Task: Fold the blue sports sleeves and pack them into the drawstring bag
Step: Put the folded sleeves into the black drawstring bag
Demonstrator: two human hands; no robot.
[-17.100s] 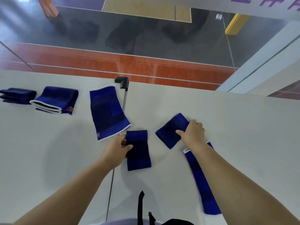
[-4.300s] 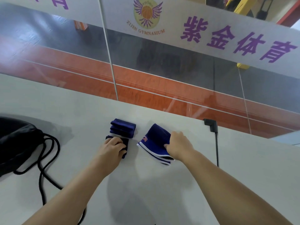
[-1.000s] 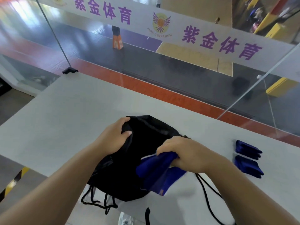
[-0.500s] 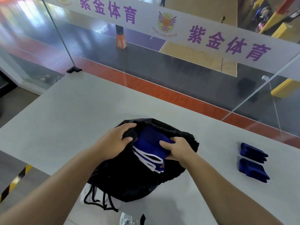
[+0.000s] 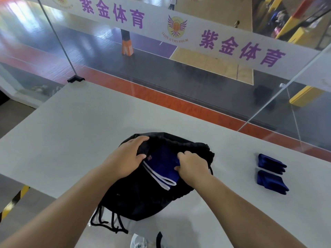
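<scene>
A black drawstring bag (image 5: pixel 143 199) lies on the grey table with its mouth facing away from me. My left hand (image 5: pixel 128 158) grips the left rim of the mouth and holds it apart. My right hand (image 5: pixel 192 167) is closed on a folded blue sleeve with white trim (image 5: pixel 162 167), which sits partly inside the mouth; its white edges still stick out toward me. Two more folded blue sleeves (image 5: pixel 271 162) (image 5: pixel 271 181) lie side by side on the table, well to the right of the bag.
The grey table (image 5: pixel 71 126) ends at a glass barrier along its far edge, with a black clamp (image 5: pixel 76 79) at the far left corner. The bag's black cords (image 5: pixel 109 222) trail over the table's near edge. Floor lies beyond the left edge.
My right hand has carried the folded sleeve from in front of the bag into its mouth and pushed it deeper. My left hand kept its hold on the rim.
</scene>
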